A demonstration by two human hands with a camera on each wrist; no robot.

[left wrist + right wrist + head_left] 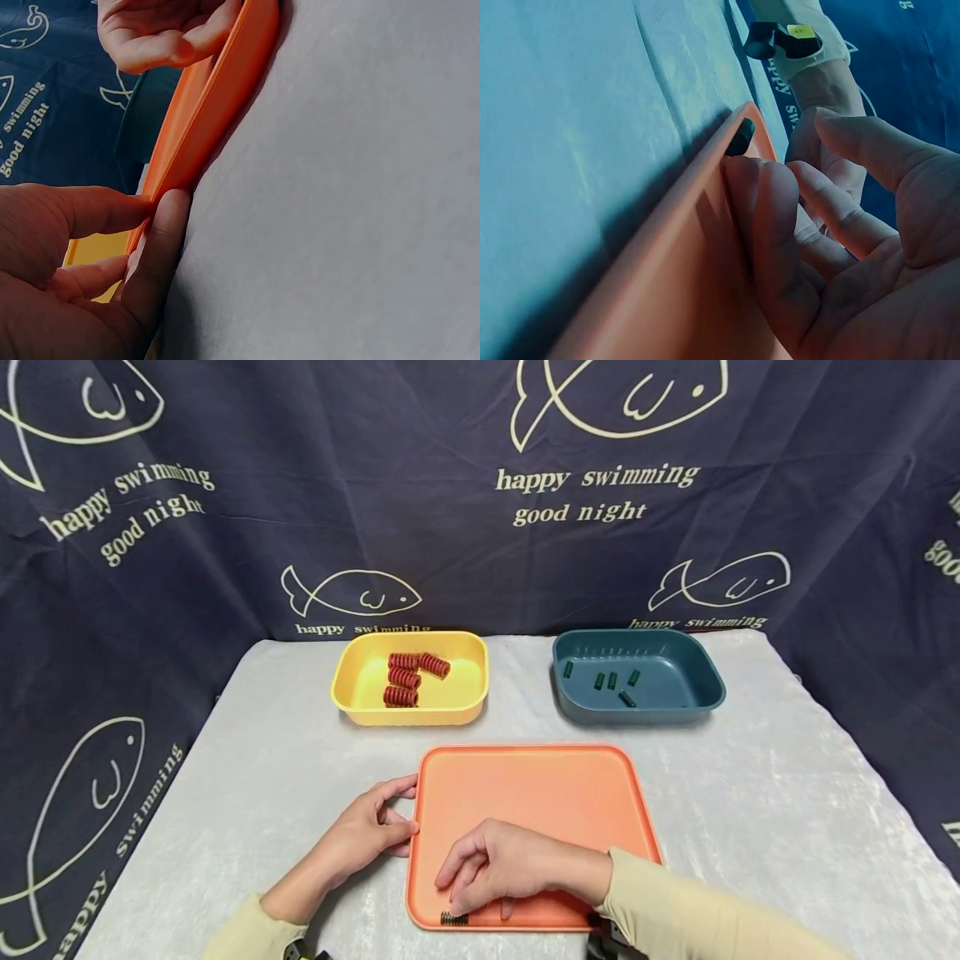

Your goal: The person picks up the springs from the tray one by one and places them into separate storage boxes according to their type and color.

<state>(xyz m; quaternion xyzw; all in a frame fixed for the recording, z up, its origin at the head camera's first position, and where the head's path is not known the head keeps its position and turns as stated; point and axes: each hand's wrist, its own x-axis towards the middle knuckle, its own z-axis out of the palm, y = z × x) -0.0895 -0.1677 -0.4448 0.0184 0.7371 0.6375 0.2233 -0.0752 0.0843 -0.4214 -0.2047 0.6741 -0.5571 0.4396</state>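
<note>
A dark coil spring lies along the near left edge of the orange tray. Fingertips of my right hand reach down to it; in the right wrist view a finger meets or almost meets the end of the spring, and I see no digits closed around it. My left hand grips the left rim of the tray between thumb and fingers. In the left wrist view, its digits press on the rim and outer wall.
Behind the tray, a yellow bin holds several thick red springs. A teal bin to its right has several small dark green springs. Pale cloth covers the table, with a dark printed curtain around it.
</note>
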